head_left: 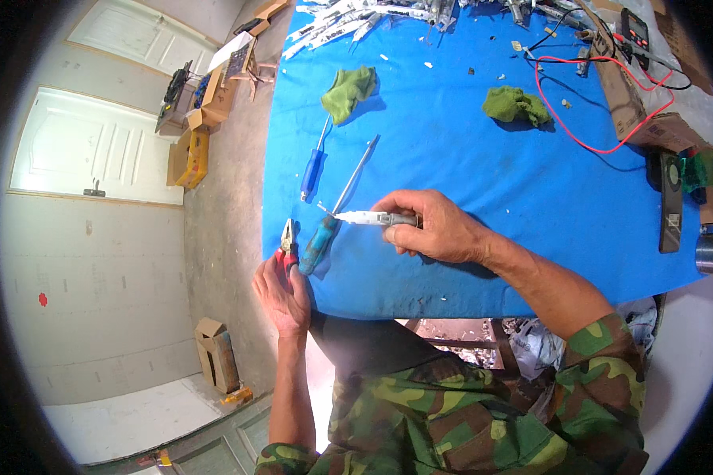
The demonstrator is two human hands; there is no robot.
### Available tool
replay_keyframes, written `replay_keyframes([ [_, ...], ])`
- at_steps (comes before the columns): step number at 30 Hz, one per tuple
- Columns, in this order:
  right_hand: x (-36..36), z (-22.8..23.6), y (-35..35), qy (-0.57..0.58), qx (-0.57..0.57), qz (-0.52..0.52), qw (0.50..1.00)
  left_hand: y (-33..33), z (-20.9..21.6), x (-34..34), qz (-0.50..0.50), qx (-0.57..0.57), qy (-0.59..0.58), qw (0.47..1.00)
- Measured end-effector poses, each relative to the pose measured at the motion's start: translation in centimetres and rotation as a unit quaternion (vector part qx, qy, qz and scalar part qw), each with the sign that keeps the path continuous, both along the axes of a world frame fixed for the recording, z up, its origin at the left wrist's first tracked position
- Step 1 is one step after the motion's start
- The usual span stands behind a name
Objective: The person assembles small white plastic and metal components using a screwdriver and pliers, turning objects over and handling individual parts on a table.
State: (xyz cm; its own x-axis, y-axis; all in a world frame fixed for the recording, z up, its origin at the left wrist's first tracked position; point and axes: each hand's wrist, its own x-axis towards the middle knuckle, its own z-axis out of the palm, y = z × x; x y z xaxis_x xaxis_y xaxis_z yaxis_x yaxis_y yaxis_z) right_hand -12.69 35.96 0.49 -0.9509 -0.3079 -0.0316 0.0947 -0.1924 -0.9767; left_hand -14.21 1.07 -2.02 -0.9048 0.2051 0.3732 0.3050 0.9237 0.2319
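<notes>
Plainly, right hand [442, 227] snug around a slim white device [362, 217] (tip leftward), left hand [283, 297] around red-handled pliers [287, 239].

1 fisheye view | from head | faces down | hands [442, 229] near, white doors [79, 146] farther

On the tabletop [467, 162], the left grip [281, 297] was at the near left corner, around the handles of the pliers [288, 236]. Just right of these lay the near screwdriver [317, 247]; the far screwdriver [312, 172] lay beyond, its shaft ending by the left cloth [347, 93]. The right grip [436, 229] held a device [364, 217] whose tip was over the near screwdriver. The right cloth [515, 106] lay well apart, left of a carton [622, 107] with a meter [635, 36] at its top. A heap of parts [356, 20] spread along the far side. Left of the tabletop, another carton [216, 356] stood on the floor [230, 182].
</notes>
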Motion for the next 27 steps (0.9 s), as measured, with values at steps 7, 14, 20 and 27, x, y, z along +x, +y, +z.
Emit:
replay_keyframes([
  [7,0.33,0.13,-0.25,0.013,0.022,-0.013,1.0,0.03,0.0,0.1,0.004,-0.001,0.003,1.0],
  [14,0.42,-0.02,-0.3,0.021,0.049,-0.021,0.998,0.0,-0.28,-0.01,0.005,0.002,0.011,1.0],
  [20,0.39,0.09,-0.3,0.022,0.058,-0.021,0.998,0.15,-0.26,-0.07,0.009,-0.004,0.011,1.0],
  [27,0.35,-0.61,-0.39,0.062,0.084,-0.027,0.994,0.18,-0.11,0.09,0.017,-0.006,0.001,1.0],
])
